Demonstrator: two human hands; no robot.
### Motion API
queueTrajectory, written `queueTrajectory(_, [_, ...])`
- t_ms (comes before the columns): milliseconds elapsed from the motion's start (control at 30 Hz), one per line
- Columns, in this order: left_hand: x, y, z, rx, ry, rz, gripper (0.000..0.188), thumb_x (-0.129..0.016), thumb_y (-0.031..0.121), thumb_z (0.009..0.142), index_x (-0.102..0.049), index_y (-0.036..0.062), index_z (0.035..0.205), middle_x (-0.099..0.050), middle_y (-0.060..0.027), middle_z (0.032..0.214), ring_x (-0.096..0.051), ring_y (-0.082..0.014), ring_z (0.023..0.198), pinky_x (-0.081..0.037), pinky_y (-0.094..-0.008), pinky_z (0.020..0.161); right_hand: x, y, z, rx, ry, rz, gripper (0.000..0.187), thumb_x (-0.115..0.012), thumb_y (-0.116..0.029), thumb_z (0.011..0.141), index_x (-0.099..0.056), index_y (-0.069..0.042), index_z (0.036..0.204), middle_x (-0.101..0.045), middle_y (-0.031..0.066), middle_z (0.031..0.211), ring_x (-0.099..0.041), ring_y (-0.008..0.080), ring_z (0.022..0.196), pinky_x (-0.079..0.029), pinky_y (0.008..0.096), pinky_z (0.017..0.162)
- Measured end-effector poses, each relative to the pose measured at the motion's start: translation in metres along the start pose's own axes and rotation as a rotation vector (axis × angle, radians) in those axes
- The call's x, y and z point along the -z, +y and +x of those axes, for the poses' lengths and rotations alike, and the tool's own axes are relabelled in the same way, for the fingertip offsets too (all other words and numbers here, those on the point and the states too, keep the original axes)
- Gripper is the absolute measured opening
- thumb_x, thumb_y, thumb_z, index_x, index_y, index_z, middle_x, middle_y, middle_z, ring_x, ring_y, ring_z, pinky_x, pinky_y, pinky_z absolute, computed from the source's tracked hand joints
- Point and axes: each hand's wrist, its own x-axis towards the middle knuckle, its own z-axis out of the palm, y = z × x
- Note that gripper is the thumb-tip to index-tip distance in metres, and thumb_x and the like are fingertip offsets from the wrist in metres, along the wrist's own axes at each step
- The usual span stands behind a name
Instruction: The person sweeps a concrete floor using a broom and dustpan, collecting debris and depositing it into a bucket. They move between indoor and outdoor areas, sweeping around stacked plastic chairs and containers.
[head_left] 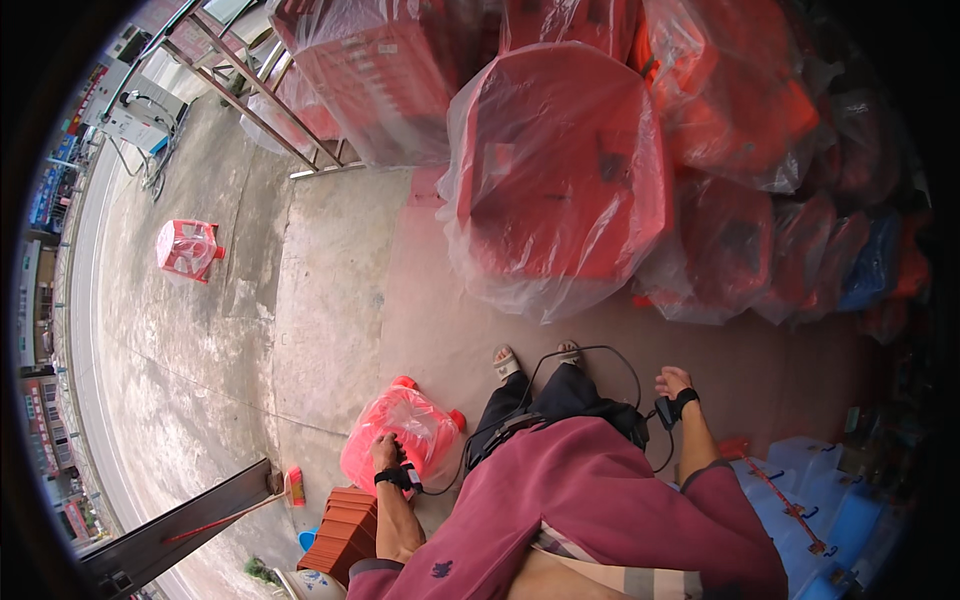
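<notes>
My left hand [388,453] is closed at the near side of a red plastic stool [418,425] in clear plastic wrap. The fingers seem to grip it, though the exact hold is partly hidden. Two red leg ends poke out of the wrap on the far and right sides. My right hand [673,381] hangs in the air to the right of my body, fingers loosely curled, with nothing seen in it. Both wrists wear black straps, with a dark cable running across my front.
Large stacks of wrapped red plastic furniture [560,170] fill the far side and right. Another wrapped red stool [188,248] sits on the concrete at left. A metal frame [255,95], brown-red planters [345,525], a broom [294,487] and clear-blue bins [810,500] stand around me.
</notes>
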Motion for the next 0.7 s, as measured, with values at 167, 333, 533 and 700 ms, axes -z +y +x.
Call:
queueTrajectory(167, [-0.004,0.024,-0.012,-0.312,-0.005,0.357,0.029,-0.053,0.024,0.096,-0.062,-0.0035,0.099,-0.063,-0.0124,0.068,-0.061,-0.0213,0.050,-0.050,-0.0355,0.044,-0.008,-0.002,0.002,0.010,-0.039,0.058,0.037,-0.055,-0.023,0.099,-0.059,-0.009,0.133,-0.069,0.0084,0.105,-0.066,0.0170,0.078,-0.052,0.0285,0.062])
queueTrajectory(333, [-0.038,0.045,-0.021,-0.775,0.084,0.861,0.030,-0.053,0.026,0.097,-0.065,-0.0010,0.101,-0.070,-0.0239,0.082,-0.069,-0.0389,0.073,-0.055,-0.0462,0.065,-0.016,-0.021,0.006,0.058,-0.068,0.095,0.037,-0.055,-0.020,0.098,-0.059,-0.009,0.132,-0.069,0.0072,0.103,-0.064,0.0151,0.075,-0.052,0.0268,0.061])
queueTrajectory(533, [-0.089,0.039,-0.031,-0.672,-0.116,0.711,0.031,-0.056,0.026,0.097,-0.068,-0.0022,0.100,-0.071,-0.0235,0.088,-0.070,-0.0376,0.078,-0.054,-0.0445,0.071,-0.015,-0.030,0.001,0.091,-0.038,0.095,0.037,-0.055,-0.019,0.097,-0.060,-0.008,0.132,-0.069,0.0071,0.104,-0.065,0.0152,0.076,-0.052,0.0265,0.062])
queueTrajectory(700, [-0.097,0.018,-0.027,-0.366,-0.265,0.410,0.033,-0.058,0.026,0.097,-0.068,-0.0044,0.104,-0.066,-0.0143,0.072,-0.061,-0.0201,0.048,-0.049,-0.0340,0.042,-0.009,-0.030,-0.003,0.072,-0.016,0.073,0.036,-0.052,-0.018,0.099,-0.059,-0.008,0.132,-0.070,0.0078,0.102,-0.065,0.0161,0.074,-0.053,0.0274,0.062])
